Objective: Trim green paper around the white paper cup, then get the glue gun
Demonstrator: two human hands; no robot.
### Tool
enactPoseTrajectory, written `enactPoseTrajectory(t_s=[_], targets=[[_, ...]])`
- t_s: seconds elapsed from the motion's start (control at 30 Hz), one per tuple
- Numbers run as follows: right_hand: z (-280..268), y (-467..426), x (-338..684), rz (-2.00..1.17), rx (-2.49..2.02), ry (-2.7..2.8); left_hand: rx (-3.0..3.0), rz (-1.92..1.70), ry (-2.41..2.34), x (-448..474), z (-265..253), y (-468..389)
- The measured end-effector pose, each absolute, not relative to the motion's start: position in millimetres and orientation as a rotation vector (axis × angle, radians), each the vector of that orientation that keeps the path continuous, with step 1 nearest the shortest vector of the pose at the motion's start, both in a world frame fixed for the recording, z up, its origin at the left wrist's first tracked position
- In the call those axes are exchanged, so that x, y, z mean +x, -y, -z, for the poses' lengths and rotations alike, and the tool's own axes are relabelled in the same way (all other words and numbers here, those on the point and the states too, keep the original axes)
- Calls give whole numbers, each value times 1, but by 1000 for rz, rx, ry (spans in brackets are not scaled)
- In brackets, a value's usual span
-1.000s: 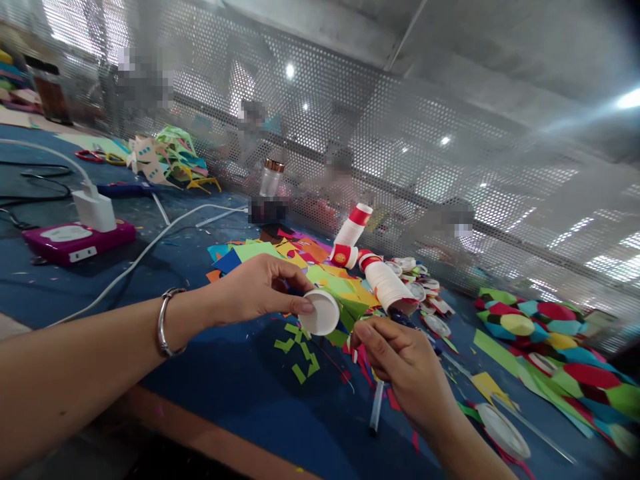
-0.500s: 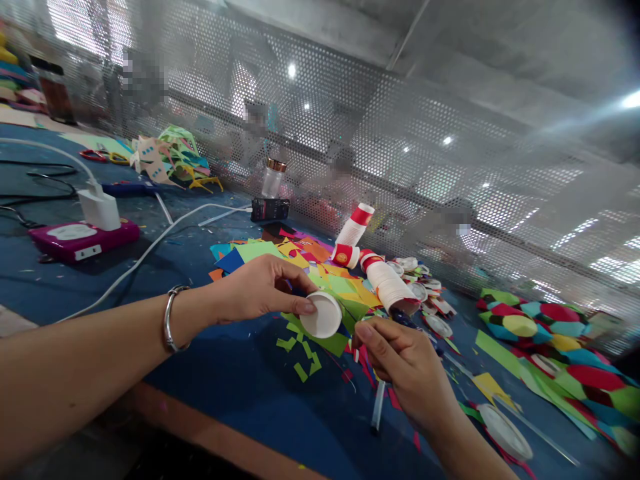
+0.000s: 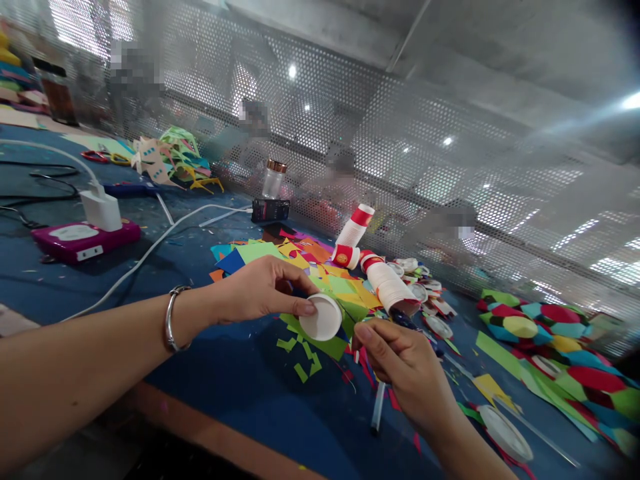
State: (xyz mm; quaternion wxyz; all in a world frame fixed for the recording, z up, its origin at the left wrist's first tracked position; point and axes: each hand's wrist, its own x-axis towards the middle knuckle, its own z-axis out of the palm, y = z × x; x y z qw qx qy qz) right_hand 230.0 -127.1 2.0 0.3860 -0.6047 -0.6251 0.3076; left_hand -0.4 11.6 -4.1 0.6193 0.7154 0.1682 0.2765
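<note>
Head view: left hand [image 3: 253, 291] pinches a round white paper-cup base [image 3: 321, 317].
Right hand [image 3: 406, 369], fingers curled nearly closed, grips green paper [image 3: 350, 313] beside it.

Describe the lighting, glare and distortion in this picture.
Head view: bright lamps glare through the mesh screen, flaring at the right edge; wide-lens bending tilts the table; far figures are blurred; the left hand with its white cup and the right hand are sharp.

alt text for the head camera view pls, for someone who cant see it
The left hand pinches a white paper cup wrapped in green paper; the right hand holds that paper's edge. Below lie a blue table, coloured scraps and more cups.
</note>
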Motion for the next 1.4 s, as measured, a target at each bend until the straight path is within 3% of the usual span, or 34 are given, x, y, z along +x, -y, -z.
enactPoseTrajectory(t_s=[1.4], targets=[[0, 127, 228, -733, -1534, 1636, 1679, -634, -261, 1, 5, -12]])
